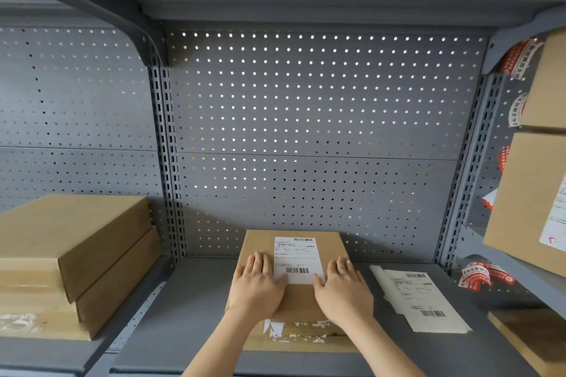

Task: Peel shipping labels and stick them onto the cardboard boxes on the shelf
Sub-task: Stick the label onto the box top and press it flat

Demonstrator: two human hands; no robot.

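A flat cardboard box (pixel 294 300) lies on the grey shelf (pixel 190 309) in front of me. A white shipping label (pixel 295 257) with barcodes sits on its top. My left hand (pixel 257 281) lies flat on the box at the label's left edge, thumb on the label's lower corner. My right hand (pixel 343 288) lies flat at the label's right edge, thumb touching the lower right corner. Both hands have fingers spread and hold nothing. A stack of loose label sheets (pixel 422 300) lies on the shelf to the right.
Two stacked cardboard boxes (pixel 73 260) stand at the left. Larger boxes (pixel 533 199) fill the neighbouring bay at the right, one with a label. Another box corner (pixel 533 340) shows at the lower right. Red-and-white tape (pixel 481 278) lies near the right upright. A perforated back panel (pixel 315 138) closes the shelf.
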